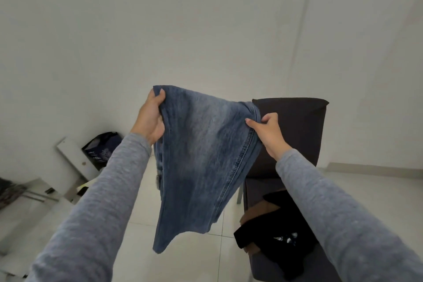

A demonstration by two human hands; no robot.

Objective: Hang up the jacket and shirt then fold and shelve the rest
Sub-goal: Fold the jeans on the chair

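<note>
So, two grey sleeves (103,201) reach out from the bottom of the view, and each hand has hold of the blue jeans (206,155). The left hand (151,119) grips the upper left edge, fingers curled round a fold of denim with the thumb on top. The right hand (266,135) pinches the seamed edge on the other side, thumb pressed by the stitching. The jeans hang in the air between the two hands, pulled across the top and drooping to a ragged hem below the wrists, clear of the pale floor tiles (194,258).

Just past the right hand there's a dark chair (297,126), its back partly hidden by the denim. On its seat, under the right forearm, a black garment (281,245) with a small white print lies crumpled over something brown (258,213).

Further off, past the left hand and lower down by the white wall (206,30), a dark bag or box (100,149) with pale print sits beside a leaning white board (73,155).
</note>
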